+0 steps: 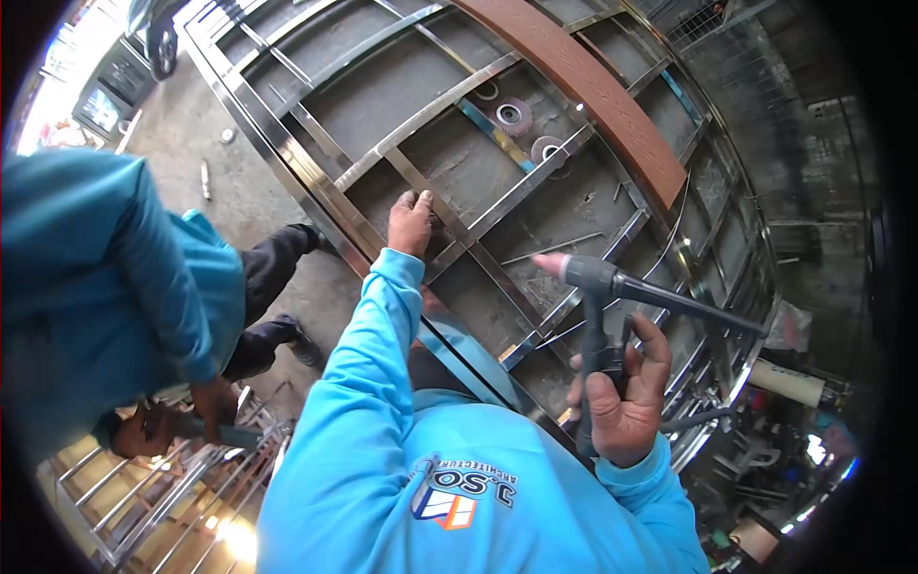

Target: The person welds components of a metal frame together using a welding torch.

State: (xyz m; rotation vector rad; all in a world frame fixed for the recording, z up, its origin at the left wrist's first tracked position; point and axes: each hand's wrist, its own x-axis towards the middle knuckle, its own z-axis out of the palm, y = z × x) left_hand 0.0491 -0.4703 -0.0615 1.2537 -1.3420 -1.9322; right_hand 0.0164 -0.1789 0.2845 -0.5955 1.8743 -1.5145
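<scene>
My right hand [626, 402] is wrapped around the handle of a TIG welding torch [591, 279]. The torch's pink nozzle points left, above a large frame of shiny metal tubes [488, 206]. My left hand [411, 225] is closed over a crossbar of that frame, left of the torch, with the fingertips curled on the tube. Part of the grip is hidden by the hand itself. Two round abrasive discs, a flap disc [513, 117] and a second disc [550, 155], lie within the frame's openings ahead of my hands.
A curved reddish-brown wood-grain board [593, 96] lies across the frame. At left, another person in a blue sleeve [124, 258] bends over metal bars [182, 507]. A torch cable [703, 418] runs off to the right, near a white roll [786, 381] and assorted clutter.
</scene>
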